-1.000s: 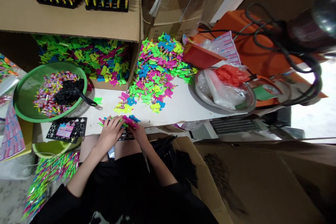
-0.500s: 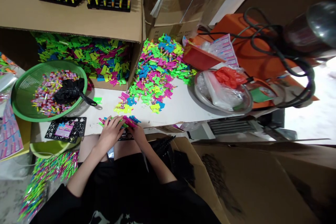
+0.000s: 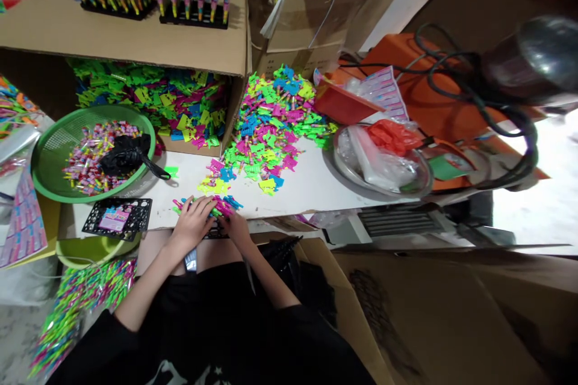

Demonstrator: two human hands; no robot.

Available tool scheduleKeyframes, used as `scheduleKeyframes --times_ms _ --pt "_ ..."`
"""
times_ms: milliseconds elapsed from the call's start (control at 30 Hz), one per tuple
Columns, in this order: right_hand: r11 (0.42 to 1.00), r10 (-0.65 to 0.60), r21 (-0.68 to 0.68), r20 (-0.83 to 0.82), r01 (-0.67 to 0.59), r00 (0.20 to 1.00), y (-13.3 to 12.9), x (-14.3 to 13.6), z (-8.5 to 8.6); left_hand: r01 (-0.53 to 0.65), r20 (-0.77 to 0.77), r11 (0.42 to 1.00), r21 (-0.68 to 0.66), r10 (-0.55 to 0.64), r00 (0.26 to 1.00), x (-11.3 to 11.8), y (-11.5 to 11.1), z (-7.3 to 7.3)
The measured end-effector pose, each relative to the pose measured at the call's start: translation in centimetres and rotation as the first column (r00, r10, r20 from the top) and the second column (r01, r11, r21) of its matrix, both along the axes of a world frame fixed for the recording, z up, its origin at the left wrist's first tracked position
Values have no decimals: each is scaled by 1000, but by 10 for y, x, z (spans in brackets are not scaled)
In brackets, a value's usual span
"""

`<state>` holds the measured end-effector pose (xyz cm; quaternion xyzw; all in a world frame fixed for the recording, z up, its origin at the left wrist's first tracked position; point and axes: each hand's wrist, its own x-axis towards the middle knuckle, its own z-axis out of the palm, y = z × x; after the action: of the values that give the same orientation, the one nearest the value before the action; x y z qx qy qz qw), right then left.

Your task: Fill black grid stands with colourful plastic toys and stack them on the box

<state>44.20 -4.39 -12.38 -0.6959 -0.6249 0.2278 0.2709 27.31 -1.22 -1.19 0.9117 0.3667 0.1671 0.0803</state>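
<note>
At the table's front edge, a row of small bright plastic toys (image 3: 222,204) in pink, green and blue lies over a black perforated rack (image 3: 215,232), mostly covered by my hands. My left hand (image 3: 194,221) curls its fingers over the toys' left part. Closed at the right end is my right hand (image 3: 235,231), its fingertips partly hidden among the pink and blue toys. Just beyond, a few loose yellow, pink and blue toys (image 3: 217,175) lie on the white tabletop. A second black perforated rack (image 3: 141,216) with a printed card (image 3: 113,219) rests to the left.
A green colander (image 3: 49,174) holds small candy tubes and a black bag (image 3: 126,153). Behind, a cardboard box (image 3: 189,48) is full of toys, with filled racks (image 3: 194,18) on top. A toy heap (image 3: 271,126) and a metal bowl (image 3: 383,192) stand rightward.
The camera view has shifted slightly, so the scene sits a little differently in frame. Both hands stay at the same row of toys, with barely any visible finger movement.
</note>
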Motion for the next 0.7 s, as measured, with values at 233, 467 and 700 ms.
scheduleKeyframes --times_ms 233,467,700 --pt "997 -24 77 -71 30 997 -2 -2 -10 -31 185 999 23 26 982 -13 -7 10" --pt "992 118 47 -97 -114 988 9 15 1 -403 551 872 -278 489 677 -67 -22 -19" --pt "904 412 -15 -225 -426 883 48 41 20 124 472 492 -861 687 552 -78 17 -84"
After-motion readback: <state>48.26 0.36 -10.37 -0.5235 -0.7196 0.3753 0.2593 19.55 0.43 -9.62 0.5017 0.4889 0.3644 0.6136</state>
